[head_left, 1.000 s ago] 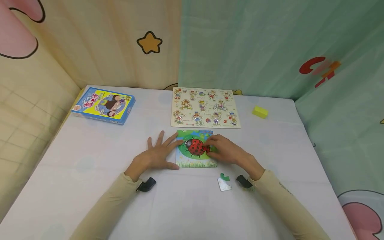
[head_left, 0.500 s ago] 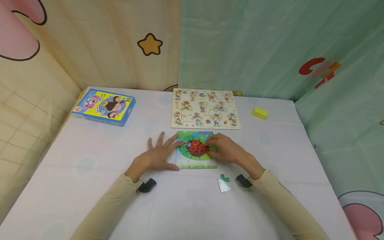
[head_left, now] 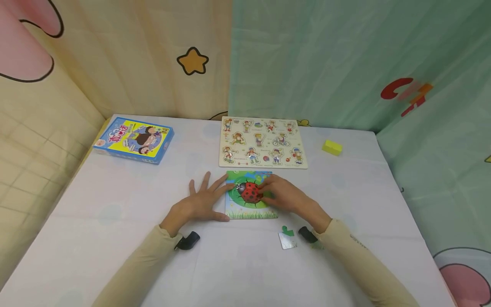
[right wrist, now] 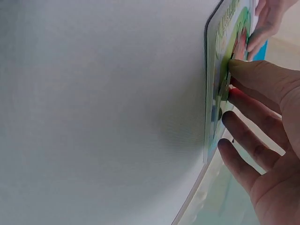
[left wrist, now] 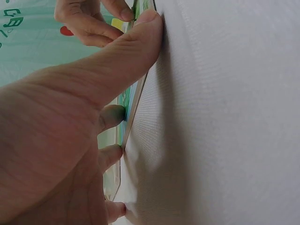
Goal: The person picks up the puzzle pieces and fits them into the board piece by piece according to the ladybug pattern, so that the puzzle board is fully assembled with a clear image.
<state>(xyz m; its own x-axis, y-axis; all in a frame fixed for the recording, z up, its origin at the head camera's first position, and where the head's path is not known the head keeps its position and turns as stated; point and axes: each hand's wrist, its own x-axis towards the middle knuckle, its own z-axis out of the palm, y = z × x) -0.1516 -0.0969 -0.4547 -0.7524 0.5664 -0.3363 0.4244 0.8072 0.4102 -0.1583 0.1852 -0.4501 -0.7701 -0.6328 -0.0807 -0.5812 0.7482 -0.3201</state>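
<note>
A square ladybug jigsaw puzzle (head_left: 251, 214) lies flat on the white table, its red ladybug (head_left: 248, 192) on a green leaf. Along its left edge my left hand (head_left: 199, 206) rests with fingers spread; in the left wrist view the thumb (left wrist: 140, 40) presses at the board's edge. My right hand (head_left: 285, 195) reaches over the right side, pinching a red puzzle piece at the ladybug's rear between thumb and forefinger. That piece is mostly hidden by the fingertips. In the right wrist view the other fingers (right wrist: 251, 140) extend beside the board.
Below the board lie a whitish puzzle piece (head_left: 287, 242) and a green one (head_left: 287, 231); another piece (head_left: 317, 245) is partly covered by the right wrist's camera. Behind are a peg puzzle board (head_left: 245, 164), a blue card-game box (head_left: 134, 140) and a yellow block (head_left: 332, 147).
My right hand has shifted slightly left over the ladybug, carrying the red puzzle piece with it. The left hand keeps its place at the board's edge. The head view has tilted up slightly.
</note>
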